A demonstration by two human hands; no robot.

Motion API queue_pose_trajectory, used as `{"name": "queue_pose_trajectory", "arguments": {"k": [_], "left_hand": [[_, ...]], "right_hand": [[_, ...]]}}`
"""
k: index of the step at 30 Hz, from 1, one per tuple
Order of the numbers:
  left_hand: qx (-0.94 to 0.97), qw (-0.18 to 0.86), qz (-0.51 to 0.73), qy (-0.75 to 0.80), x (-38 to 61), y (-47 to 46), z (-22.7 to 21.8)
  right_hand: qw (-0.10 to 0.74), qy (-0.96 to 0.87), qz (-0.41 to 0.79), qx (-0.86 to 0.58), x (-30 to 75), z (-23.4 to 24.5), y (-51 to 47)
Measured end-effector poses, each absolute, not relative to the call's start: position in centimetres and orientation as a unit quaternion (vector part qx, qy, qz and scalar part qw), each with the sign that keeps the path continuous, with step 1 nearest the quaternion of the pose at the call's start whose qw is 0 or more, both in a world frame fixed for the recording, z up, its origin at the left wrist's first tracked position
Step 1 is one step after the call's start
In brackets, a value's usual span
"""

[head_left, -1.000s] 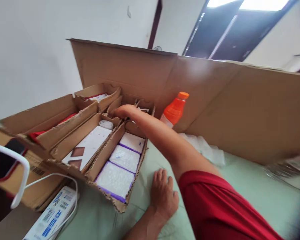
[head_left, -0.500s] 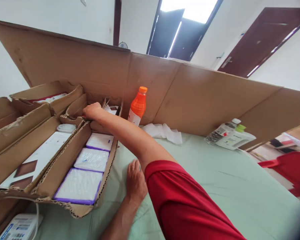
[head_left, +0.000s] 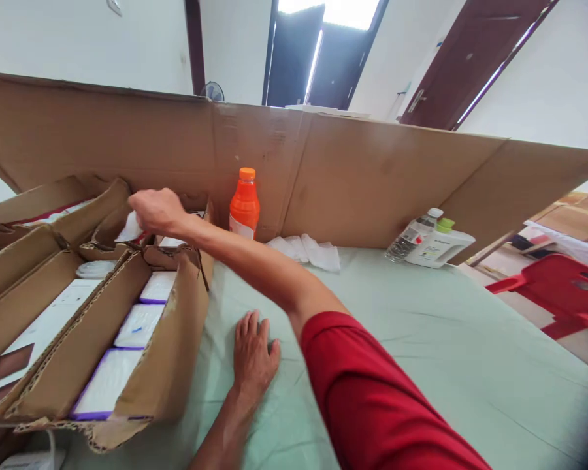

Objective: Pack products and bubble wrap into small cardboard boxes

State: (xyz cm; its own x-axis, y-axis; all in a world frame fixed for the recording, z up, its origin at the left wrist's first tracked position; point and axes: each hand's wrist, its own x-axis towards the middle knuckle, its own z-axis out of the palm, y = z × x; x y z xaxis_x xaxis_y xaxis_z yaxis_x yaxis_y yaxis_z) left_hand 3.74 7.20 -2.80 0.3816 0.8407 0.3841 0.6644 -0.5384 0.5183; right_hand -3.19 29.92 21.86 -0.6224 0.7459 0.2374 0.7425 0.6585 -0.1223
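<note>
My right hand reaches across to the far end of the open cardboard boxes and is closed on a small white packet lifted just above them. My left hand lies flat with fingers spread on the pale green cloth, right beside the nearest box's wall. That box holds white packets with purple edges in a row. An orange bottle stands just right of my right hand, against the cardboard wall.
A tall cardboard sheet stands along the back of the table. Crumpled white tissue lies by the orange bottle. A clear bottle and white container sit farther right. A red plastic chair is beyond the table's right edge.
My right hand has risen from the far box with a white packet in its fingers. The view has swung to the right; the left hand stays flat on the cloth.
</note>
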Motion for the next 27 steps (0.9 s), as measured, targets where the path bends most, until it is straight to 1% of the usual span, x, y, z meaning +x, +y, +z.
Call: {"name": "queue_pose_trajectory", "arguments": {"k": [2, 4, 5, 7, 8, 10, 12, 15, 18, 21, 23, 25, 27], "left_hand": [[0.808, 0.127, 0.309, 0.486, 3.9, 7.2, -2.6], [0.806, 0.112, 0.301, 0.497, 4.2, 7.2, -2.4], [0.808, 0.105, 0.298, 0.498, 4.2, 7.2, -2.4], [0.811, 0.094, 0.293, 0.498, 4.3, 7.1, -2.3], [0.812, 0.090, 0.290, 0.498, 4.3, 7.1, -2.2], [0.815, 0.082, 0.281, 0.501, 4.3, 7.0, -2.2], [0.818, 0.078, 0.272, 0.502, 4.2, 6.9, -2.1], [0.823, 0.078, 0.260, 0.499, 4.0, 6.9, -2.0], [0.825, 0.091, 0.246, 0.501, 3.9, 6.9, -1.7], [0.819, 0.124, 0.233, 0.509, 3.9, 6.9, -1.2], [0.815, 0.143, 0.231, 0.512, 3.8, 6.8, -0.9], [0.810, 0.149, 0.235, 0.515, 3.7, 7.0, -0.6], [0.805, 0.150, 0.243, 0.520, 3.6, 7.3, -0.4]], "right_hand": [[0.228, -0.879, -0.030, -0.418, 1.5, 23.2, 26.4], [0.353, -0.839, -0.039, -0.411, 7.5, 23.4, 22.9], [0.414, -0.807, -0.046, -0.420, 10.7, 23.0, 21.6], [0.480, -0.734, -0.071, -0.475, 16.8, 21.0, 20.1], [0.471, -0.707, -0.085, -0.521, 19.4, 19.6, 20.0], [0.388, -0.680, -0.089, -0.616, 23.2, 16.3, 20.6], [0.306, -0.687, -0.063, -0.656, 25.0, 12.7, 21.8], [0.235, -0.728, -0.022, -0.643, 25.1, 8.4, 23.4], [0.181, -0.763, 0.010, -0.620, 24.4, 6.1, 24.2], [0.154, -0.785, 0.041, -0.598, 24.3, 5.7, 24.5], [0.157, -0.792, 0.048, -0.588, 24.4, 6.3, 24.6], [0.178, -0.789, 0.032, -0.588, 24.1, 7.6, 24.9], [0.226, -0.772, -0.007, -0.594, 23.0, 9.7, 25.2]]}}
